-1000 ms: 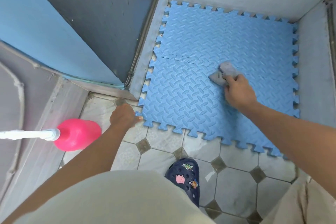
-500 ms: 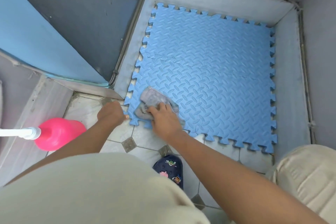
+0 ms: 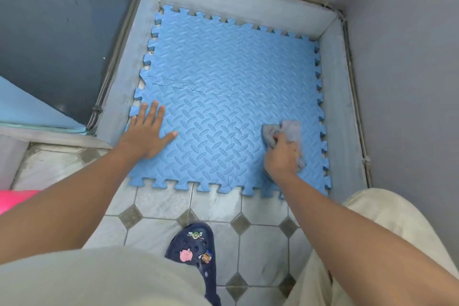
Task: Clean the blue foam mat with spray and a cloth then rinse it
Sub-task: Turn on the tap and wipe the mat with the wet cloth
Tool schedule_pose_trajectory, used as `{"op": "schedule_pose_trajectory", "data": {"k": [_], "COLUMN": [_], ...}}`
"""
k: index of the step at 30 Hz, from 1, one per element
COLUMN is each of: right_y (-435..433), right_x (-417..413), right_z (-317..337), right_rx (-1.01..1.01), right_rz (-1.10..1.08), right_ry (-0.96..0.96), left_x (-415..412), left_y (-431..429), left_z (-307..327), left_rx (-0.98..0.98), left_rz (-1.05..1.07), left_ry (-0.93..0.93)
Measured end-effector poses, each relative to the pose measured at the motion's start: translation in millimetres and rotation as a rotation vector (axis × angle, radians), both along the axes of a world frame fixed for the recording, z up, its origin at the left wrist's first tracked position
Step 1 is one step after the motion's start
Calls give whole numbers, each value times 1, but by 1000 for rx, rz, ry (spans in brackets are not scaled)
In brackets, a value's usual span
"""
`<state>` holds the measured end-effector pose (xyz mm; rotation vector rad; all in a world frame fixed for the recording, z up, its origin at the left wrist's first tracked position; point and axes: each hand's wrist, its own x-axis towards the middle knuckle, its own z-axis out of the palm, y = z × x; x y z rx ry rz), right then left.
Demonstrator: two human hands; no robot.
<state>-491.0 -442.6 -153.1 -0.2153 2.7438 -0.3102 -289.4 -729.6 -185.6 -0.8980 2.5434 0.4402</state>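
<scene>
The blue foam mat [image 3: 223,97], made of interlocking textured tiles, lies flat on the floor in a walled corner. My left hand [image 3: 146,131] presses flat on the mat's near left part with fingers spread. My right hand [image 3: 282,154] grips a crumpled grey cloth [image 3: 289,129] and holds it against the mat near its right edge. A sliver of the pink spray bottle [image 3: 15,200] shows at the far left edge, mostly cut off by the frame and my left arm.
Grey walls close in the mat at the back and on both sides. A low grey ledge [image 3: 57,135] runs at the left. Patterned floor tiles [image 3: 263,236] lie in front of the mat, where my dark blue clog [image 3: 196,256] stands.
My left hand moved from the mat's near left corner onto the mat and now lies flat. My right hand swept the cloth from the near left across to the right side.
</scene>
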Motion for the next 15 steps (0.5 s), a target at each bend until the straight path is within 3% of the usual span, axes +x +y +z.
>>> {"op": "schedule_pose_trajectory", "data": {"k": [3, 8, 12, 15], "right_y": [-13, -15, 8, 36], "right_x": [45, 69, 27, -17], "right_z": [-9, -6, -9, -16], "right_rx": [-114, -212, -240, -105], "right_rz": [361, 869, 665, 114], "right_ry": [21, -109, -14, 125], "left_x": [-5, -7, -8, -10], "left_y": [1, -2, -2, -2], "left_z": [5, 8, 9, 10], "left_rx": [42, 53, 76, 71], "left_rz": [9, 13, 11, 3], "left_ry": [-47, -83, -101, -129]}}
